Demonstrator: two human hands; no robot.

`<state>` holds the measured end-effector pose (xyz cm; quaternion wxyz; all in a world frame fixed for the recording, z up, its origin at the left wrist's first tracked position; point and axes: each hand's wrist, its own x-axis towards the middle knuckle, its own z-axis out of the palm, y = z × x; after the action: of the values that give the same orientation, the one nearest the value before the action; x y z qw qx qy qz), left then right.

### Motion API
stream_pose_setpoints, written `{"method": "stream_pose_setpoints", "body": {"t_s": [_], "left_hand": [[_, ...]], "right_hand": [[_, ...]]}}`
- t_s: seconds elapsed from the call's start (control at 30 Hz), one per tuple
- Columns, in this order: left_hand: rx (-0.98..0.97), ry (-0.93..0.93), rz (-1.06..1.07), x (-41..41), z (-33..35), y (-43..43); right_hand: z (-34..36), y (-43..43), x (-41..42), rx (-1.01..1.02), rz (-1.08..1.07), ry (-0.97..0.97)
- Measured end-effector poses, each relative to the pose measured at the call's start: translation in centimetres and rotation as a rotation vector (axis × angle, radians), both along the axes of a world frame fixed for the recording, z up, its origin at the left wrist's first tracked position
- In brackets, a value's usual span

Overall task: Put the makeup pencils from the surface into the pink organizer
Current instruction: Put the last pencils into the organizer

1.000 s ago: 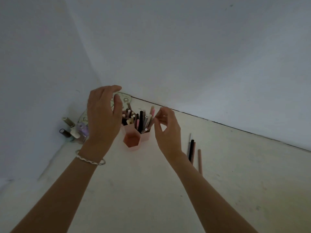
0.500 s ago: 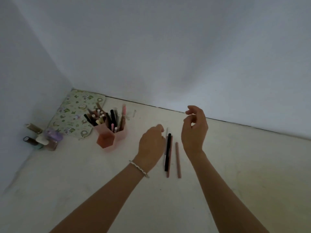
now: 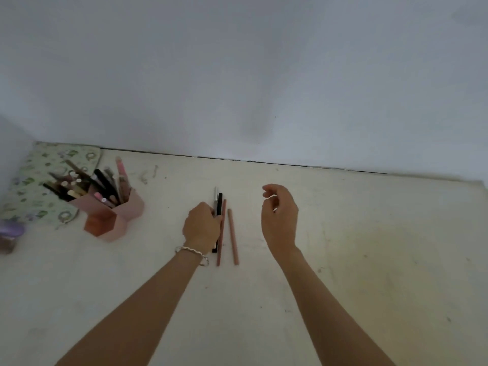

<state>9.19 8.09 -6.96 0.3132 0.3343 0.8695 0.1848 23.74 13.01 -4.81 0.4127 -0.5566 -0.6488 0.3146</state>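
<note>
The pale cream counter, scuffed and yellow-stained on its right, meets grey-white walls at its far and left edges. At far left a floral pouch lies flat, with the pink organizer standing just in front of it, full of sticks. A purple-capped bottle sits at the left edge. In the middle lie a thin white pencil, a black pencil and a brown pencil close together, and a second brown pencil just right of them.
</note>
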Motion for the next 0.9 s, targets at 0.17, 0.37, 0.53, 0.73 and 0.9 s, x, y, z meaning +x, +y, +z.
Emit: {"method": "stream_pose_setpoints", "body": {"t_s": [0.17,0.37,0.53,0.73,0.9], "left_hand": [[0.274,-0.092,0.117,-1.7,1.7,0.2],[0.62,-0.314,0.225,-3.8,6.1,0.2],[0.781,-0.131,0.117,-6.6,10.5,-1.7],[0.965,-0.007,0.213,-13.6,14.6,-4.7],[0.982,0.139,0.333,-18.0,13.2,-6.2]], "right_hand": [[-0.8,-0.2,-0.6,-0.24,0.125,-0.211],[-2.1,-2.6,-3.6,-0.358,0.436,-0.689],[-0.4,-2.0,-4.7,-0.269,0.323,-0.675],[4.5,-0.9,-8.6,-0.063,0.189,-0.104],[6.8,-2.0,-12.4,0.034,0.295,0.179]]}}
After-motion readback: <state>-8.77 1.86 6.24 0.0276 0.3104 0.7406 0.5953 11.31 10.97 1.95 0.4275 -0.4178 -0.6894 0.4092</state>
